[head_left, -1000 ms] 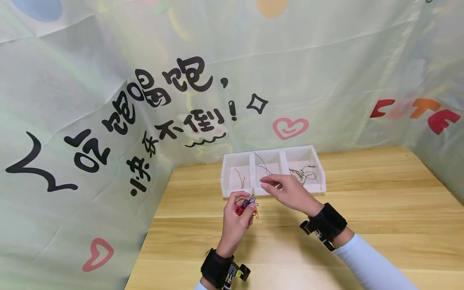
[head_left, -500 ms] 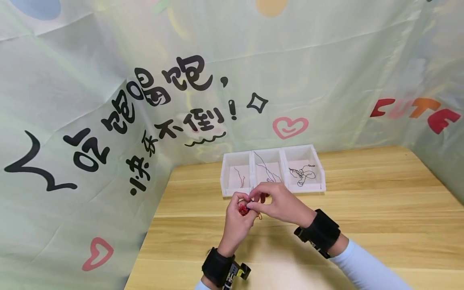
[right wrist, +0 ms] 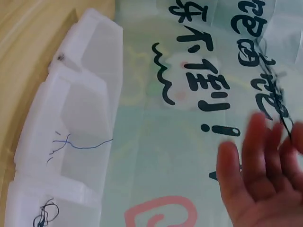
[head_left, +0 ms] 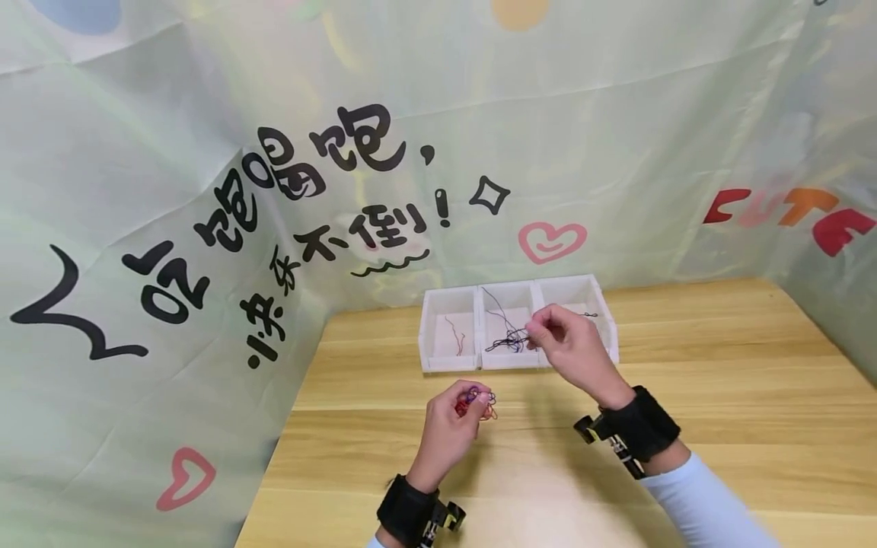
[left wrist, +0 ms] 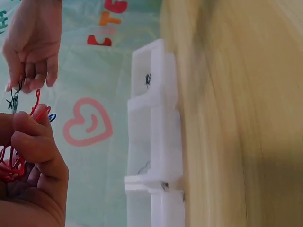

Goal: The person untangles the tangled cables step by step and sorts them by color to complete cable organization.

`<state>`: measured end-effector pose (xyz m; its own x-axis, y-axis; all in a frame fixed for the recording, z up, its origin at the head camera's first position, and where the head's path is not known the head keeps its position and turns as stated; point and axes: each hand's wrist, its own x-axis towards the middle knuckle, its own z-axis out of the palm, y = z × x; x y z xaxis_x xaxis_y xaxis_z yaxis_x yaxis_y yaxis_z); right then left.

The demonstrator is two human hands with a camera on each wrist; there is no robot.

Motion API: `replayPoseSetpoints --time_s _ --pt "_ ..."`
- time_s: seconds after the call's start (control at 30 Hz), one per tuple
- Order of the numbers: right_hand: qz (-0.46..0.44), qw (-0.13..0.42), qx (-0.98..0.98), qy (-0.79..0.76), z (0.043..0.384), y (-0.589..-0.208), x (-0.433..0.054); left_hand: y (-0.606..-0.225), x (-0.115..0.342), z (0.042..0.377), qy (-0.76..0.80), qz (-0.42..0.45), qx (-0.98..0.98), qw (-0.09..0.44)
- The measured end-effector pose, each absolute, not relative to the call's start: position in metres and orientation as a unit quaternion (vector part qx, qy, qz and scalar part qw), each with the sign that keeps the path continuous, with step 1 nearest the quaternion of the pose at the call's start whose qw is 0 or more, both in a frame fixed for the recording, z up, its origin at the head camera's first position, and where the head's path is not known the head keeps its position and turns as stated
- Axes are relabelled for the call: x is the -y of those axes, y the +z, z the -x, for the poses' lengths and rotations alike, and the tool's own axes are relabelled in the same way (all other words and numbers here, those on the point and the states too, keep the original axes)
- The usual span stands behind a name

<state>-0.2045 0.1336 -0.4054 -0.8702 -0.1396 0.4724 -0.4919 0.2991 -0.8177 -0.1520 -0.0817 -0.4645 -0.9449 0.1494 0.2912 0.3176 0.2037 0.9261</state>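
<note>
Red and blue in the tangled thin strands (head_left: 462, 409), white on the three-compartment tray (head_left: 503, 363), grained tan across the wooden worktop (head_left: 726, 380).

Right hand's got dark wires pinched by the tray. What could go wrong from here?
1. The dark strands pinched by the right hand trail loosely, so they might catch on the white tray or land across a divider.
2. The thin blue strand in the middle compartment reaches the rim; a snag could drag it out.
3. Loops poke out of the red-and-blue tangle in the left hand and may tighten if pulled.
</note>
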Motion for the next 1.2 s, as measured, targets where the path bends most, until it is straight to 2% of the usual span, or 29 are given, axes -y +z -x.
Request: replayPoseSetpoints --time_s 0.17,0.5,0.77,1.2 --pt "-0.213 0.104 0.783 0.575 0.204 -0.403 -0.136 -0.461 0.081 0.153 -0.64 0.15 0.751 0.054" --pt "-0.166 0.091 0.754 0.628 0.208 -0.405 -0.152 -0.458 0.081 0.152 -0.672 0.13 0.728 0.044" --pt "-0.14 0.119 0.757 0.627 0.217 -0.407 -0.174 -0.458 0.081 0.152 -0.674 0.123 0.728 0.032" --pt "-0.032 0.141 0.782 0.606 0.244 -0.424 -0.215 -0.463 0.082 0.15 -0.681 0.117 0.723 0.019"
